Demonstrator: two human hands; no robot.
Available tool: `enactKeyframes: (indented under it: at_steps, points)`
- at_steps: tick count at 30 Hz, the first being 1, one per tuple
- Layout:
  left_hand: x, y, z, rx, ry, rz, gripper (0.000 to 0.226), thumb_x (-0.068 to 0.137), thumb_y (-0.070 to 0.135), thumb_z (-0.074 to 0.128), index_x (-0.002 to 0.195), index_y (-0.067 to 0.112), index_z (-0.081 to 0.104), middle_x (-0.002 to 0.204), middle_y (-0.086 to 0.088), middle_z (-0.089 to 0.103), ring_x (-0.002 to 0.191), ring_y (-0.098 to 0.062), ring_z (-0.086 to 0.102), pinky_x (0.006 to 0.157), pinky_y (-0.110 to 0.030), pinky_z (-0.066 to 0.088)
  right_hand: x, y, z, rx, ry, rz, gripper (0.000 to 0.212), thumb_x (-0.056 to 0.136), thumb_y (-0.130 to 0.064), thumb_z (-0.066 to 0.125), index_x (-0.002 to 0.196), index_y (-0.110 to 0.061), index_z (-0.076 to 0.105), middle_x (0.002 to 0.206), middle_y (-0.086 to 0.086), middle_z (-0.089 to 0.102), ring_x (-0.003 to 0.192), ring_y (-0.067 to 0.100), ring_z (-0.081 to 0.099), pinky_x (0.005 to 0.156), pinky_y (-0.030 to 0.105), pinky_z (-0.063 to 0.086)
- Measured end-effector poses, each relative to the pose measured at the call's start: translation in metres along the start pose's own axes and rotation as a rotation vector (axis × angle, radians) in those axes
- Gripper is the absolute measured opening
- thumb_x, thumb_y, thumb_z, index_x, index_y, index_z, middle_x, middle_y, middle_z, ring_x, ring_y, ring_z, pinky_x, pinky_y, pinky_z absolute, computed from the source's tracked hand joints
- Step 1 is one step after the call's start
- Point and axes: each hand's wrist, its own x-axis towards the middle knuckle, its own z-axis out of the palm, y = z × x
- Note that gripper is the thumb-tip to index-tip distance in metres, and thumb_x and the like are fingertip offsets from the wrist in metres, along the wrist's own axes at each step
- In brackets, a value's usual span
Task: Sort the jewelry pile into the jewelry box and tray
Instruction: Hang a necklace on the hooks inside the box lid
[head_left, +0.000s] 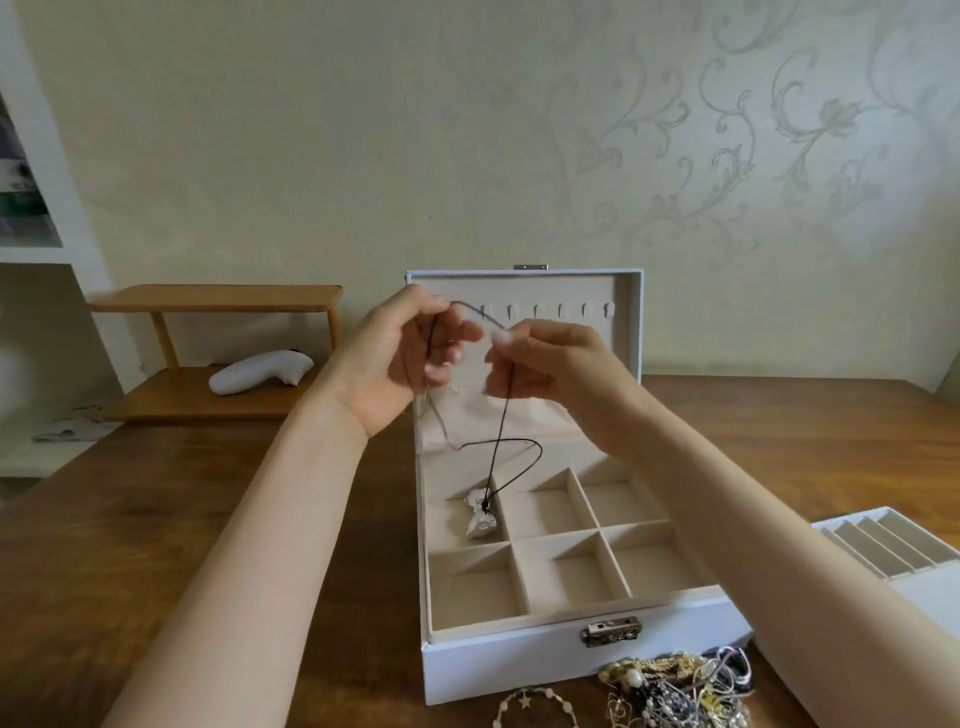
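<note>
Broadly, a brown wooden surface (156, 519) carries everything. On it stands the white jewelry box (493, 670), its lid (571, 291) upright at the back with a row of small hooks (561, 310) along the top. The beige inside is split into six compartments. At the far right edge, just beside the box, sits the white tray (924, 597) with its narrow slots. On the left, against the wall, a low wooden shelf (208, 304) holds a white curved object (260, 371).

The jewelry pile (675, 686), a tangle of gold and silver chains, lies in front of the box's latch, with a beaded bracelet (523, 702) just to its left.

Both hands are raised in front of the open lid, close together. The left hand (395, 358) has its grip closed on a black cord (506, 410), thumb and forefinger pinching it near the top while the other fingers curl loosely. The right hand (556, 364) grips the same cord in a fingertip pinch a little lower. From the right hand the cord drops straight down and loops over the back row of the box.

A silver pendant (480, 517) hangs at the cord's end, inside the back-left compartment; whether it touches the lining cannot be told.
</note>
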Motion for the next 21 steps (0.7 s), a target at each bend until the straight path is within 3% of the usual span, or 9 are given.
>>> enactKeyframes:
  at_steps: [2, 4, 8, 12, 14, 17, 19, 21]
  points:
    - [0.000, 0.000, -0.004, -0.163, -0.069, 0.004, 0.019, 0.087, 0.015, 0.043, 0.073, 0.009, 0.055, 0.068, -0.004, 0.066, 0.045, -0.007, 0.045, 0.036, -0.013, 0.031, 0.002, -0.001, -0.009, 0.128, 0.074, 0.033, 0.018, 0.092, -0.017, 0.058, 0.081, -0.003, 0.063, 0.056, 0.006, 0.059, 0.055, 0.018, 0.061, 0.075, 0.035, 0.059]
    - [0.001, -0.001, -0.008, -0.142, -0.165, -0.011, 0.021, 0.085, 0.020, 0.046, 0.077, 0.009, 0.062, 0.070, -0.005, 0.066, 0.042, -0.006, 0.042, 0.034, -0.012, 0.028, 0.005, 0.003, -0.016, 0.126, 0.180, 0.051, 0.018, 0.091, -0.019, 0.060, 0.082, -0.004, 0.065, 0.053, 0.006, 0.060, 0.052, 0.017, 0.061, 0.073, 0.035, 0.060]
    - [0.000, -0.006, -0.013, 0.597, -0.301, -0.129, 0.024, 0.097, 0.019, 0.044, 0.089, 0.007, 0.063, 0.079, -0.009, 0.072, 0.044, -0.007, 0.044, 0.038, -0.013, 0.024, 0.009, 0.012, -0.031, -0.112, 0.302, 0.082, 0.017, 0.089, -0.023, 0.065, 0.079, -0.010, 0.070, 0.057, 0.001, 0.066, 0.054, 0.010, 0.060, 0.057, 0.018, 0.050]
    - [0.002, -0.018, -0.009, 0.904, -0.363, -0.211, 0.023, 0.099, 0.013, 0.044, 0.094, 0.005, 0.065, 0.086, -0.010, 0.073, 0.054, -0.005, 0.054, 0.046, -0.013, 0.037, 0.005, 0.018, -0.042, -0.220, 0.286, 0.125, 0.012, 0.087, -0.021, 0.066, 0.081, -0.012, 0.072, 0.051, -0.001, 0.059, 0.049, 0.008, 0.048, 0.049, 0.013, 0.038]
    - [0.004, -0.021, -0.007, 0.890, -0.273, -0.119, 0.021, 0.098, 0.010, 0.047, 0.097, 0.004, 0.067, 0.079, -0.004, 0.071, 0.053, -0.004, 0.052, 0.048, -0.013, 0.039, 0.001, 0.018, -0.047, -0.193, 0.243, 0.149, 0.012, 0.087, -0.019, 0.067, 0.087, -0.008, 0.071, 0.050, 0.002, 0.055, 0.046, 0.010, 0.045, 0.045, 0.015, 0.038]
    - [0.004, -0.019, -0.003, 0.604, -0.123, -0.017, 0.019, 0.097, 0.014, 0.050, 0.092, 0.006, 0.066, 0.065, 0.001, 0.065, 0.049, -0.004, 0.050, 0.046, -0.014, 0.040, -0.005, 0.016, -0.049, -0.175, 0.144, 0.217, 0.017, 0.090, -0.022, 0.062, 0.089, -0.007, 0.071, 0.052, 0.004, 0.056, 0.044, 0.010, 0.046, 0.043, 0.016, 0.039]
    - [0.003, -0.017, 0.002, 0.423, -0.097, -0.034, 0.021, 0.096, 0.017, 0.049, 0.082, 0.007, 0.061, 0.063, -0.001, 0.065, 0.050, -0.007, 0.052, 0.045, -0.015, 0.042, -0.005, 0.014, -0.046, -0.021, 0.124, 0.276, 0.016, 0.092, -0.019, 0.059, 0.087, -0.007, 0.068, 0.057, 0.007, 0.060, 0.047, 0.013, 0.054, 0.044, 0.018, 0.044]
    - [0.001, -0.018, 0.007, 0.397, -0.158, -0.089, 0.026, 0.097, 0.018, 0.047, 0.074, 0.007, 0.054, 0.071, -0.009, 0.069, 0.056, -0.012, 0.059, 0.050, -0.018, 0.049, -0.004, 0.010, -0.041, 0.228, 0.121, 0.340, 0.017, 0.094, -0.016, 0.056, 0.083, -0.005, 0.063, 0.063, 0.010, 0.064, 0.052, 0.016, 0.062, 0.048, 0.021, 0.051]
